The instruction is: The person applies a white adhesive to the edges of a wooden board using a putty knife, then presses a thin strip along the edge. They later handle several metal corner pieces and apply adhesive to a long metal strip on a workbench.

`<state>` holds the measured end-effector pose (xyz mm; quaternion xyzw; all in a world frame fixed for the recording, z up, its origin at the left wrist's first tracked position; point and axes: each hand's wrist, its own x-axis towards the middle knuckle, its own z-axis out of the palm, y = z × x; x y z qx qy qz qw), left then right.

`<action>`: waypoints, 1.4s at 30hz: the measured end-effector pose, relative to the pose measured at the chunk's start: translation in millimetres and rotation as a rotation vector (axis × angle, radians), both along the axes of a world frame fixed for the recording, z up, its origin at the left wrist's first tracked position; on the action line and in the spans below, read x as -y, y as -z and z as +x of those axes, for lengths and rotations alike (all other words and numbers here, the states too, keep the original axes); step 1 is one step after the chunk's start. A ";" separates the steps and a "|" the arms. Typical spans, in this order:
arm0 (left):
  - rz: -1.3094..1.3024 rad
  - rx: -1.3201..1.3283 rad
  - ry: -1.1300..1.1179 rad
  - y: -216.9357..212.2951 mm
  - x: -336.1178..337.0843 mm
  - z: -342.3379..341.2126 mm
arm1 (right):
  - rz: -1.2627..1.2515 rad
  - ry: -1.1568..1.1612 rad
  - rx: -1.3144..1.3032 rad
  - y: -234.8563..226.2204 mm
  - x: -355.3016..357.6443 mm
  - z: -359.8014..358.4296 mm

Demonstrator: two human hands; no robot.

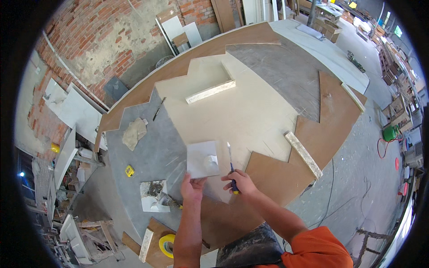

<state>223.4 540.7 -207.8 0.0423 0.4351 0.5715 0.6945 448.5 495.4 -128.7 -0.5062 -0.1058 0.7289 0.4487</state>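
My left hand (192, 186) grips the lower edge of a small white square board (199, 156), which carries a glossy dab of white paste near its right side. In my right hand (244, 182) is a screwdriver (231, 157) with a dark blue and yellow handle. Its shaft points away from me, and the tip looks coated in white. Both hands are over a large worktable, above a cream panel (214, 116) with a stepped edge. Left of my left forearm lies a second white square (147, 203) with grey smears, and a flat-bladed tool (169, 200) rests across it.
Paint-spattered battens (210, 92) (304, 155) lie on the cream and brown panels (275, 172). A crumpled beige cloth (135, 134), a yellow tape measure (129, 170) and a thin dark tool (158, 109) lie at left. A yellow tape roll (166, 245) sits near me.
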 end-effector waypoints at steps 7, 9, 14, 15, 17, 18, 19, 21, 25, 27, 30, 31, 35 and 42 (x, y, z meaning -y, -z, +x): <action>0.397 0.052 -0.311 -155.5 123.4 -119.8 | 0.246 -0.233 0.244 -81.2 127.0 10.0; 0.481 0.151 -0.359 -196.7 177.5 -148.5 | 0.254 -0.226 0.152 -106.0 169.9 -12.7; 0.641 0.162 -0.251 -220.7 290.9 -237.6 | 0.213 -0.340 -0.038 -141.8 266.3 -120.4; 0.575 0.092 -0.314 -216.3 312.7 -252.5 | 0.213 -0.410 -0.049 -145.1 281.9 -137.0; 0.579 -0.010 -0.385 -215.8 362.2 -277.2 | 0.207 -0.558 -0.051 -155.2 308.7 -171.3; 0.600 -0.032 -0.409 -212.7 384.2 -286.0 | 0.198 -0.628 -0.033 -162.9 322.0 -186.9; 0.620 -0.055 -0.433 -210.3 404.0 -293.7 | 0.189 -0.698 -0.015 -170.4 334.0 -201.8; 0.661 -0.149 -0.461 -207.9 436.2 -305.4 | 0.170 -0.832 -0.009 -181.6 348.9 -229.3; 0.650 -0.311 -0.567 -189.8 490.9 -317.1 | 0.191 -0.953 -0.005 -178.3 369.2 -267.5; 0.623 -0.337 -0.585 -186.4 515.5 -320.8 | 0.197 -0.929 -0.006 -177.6 370.8 -279.1; 0.550 -0.337 -0.534 -192.4 550.6 -324.6 | 0.283 -1.180 0.140 -193.8 344.6 -283.4; 0.512 -0.327 -0.493 -199.6 556.5 -326.8 | 0.312 -1.271 0.185 -195.9 333.0 -281.9; 0.179 -0.387 -0.305 -229.2 564.5 -306.0 | 0.522 -1.690 0.358 -203.6 286.2 -288.9; -0.177 -0.534 -0.166 -228.1 566.1 -223.6 | 1.740 -2.328 0.548 -243.3 266.3 -356.9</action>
